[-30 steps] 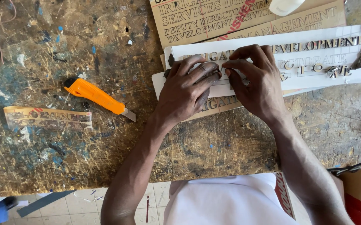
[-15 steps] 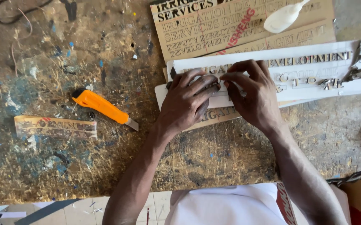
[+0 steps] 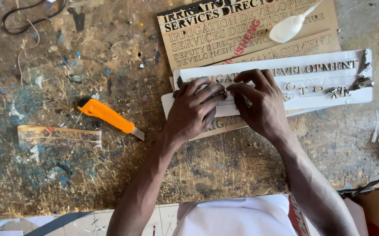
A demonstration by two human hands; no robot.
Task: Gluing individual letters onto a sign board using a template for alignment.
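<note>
Left hand (image 3: 194, 110) and right hand (image 3: 259, 102) pinching, fingertips meeting, on white lettered paper strip (image 3: 329, 85) lying centre-right on scarred wooden workbench (image 3: 111, 175). Orange utility knife (image 3: 109, 116) lying left; brown cardboard lettering stencil (image 3: 224, 35) lying far, white plastic spoon (image 3: 291, 26) resting on it.

Both forearms are bare from the elbow down, with no sleeves, gloves, watch or bracelets showing on them. The left hand (image 3: 194, 111) and the right hand (image 3: 259, 105) are bare as well; whether any ring is worn cannot be told. Veins and tendons stand out along the forearms and across the backs of the hands. At the bottom edge, the person wears a plain white garment (image 3: 237, 216) over the torso, with a narrow red patterned strip (image 3: 298, 215) along its right side.
</note>
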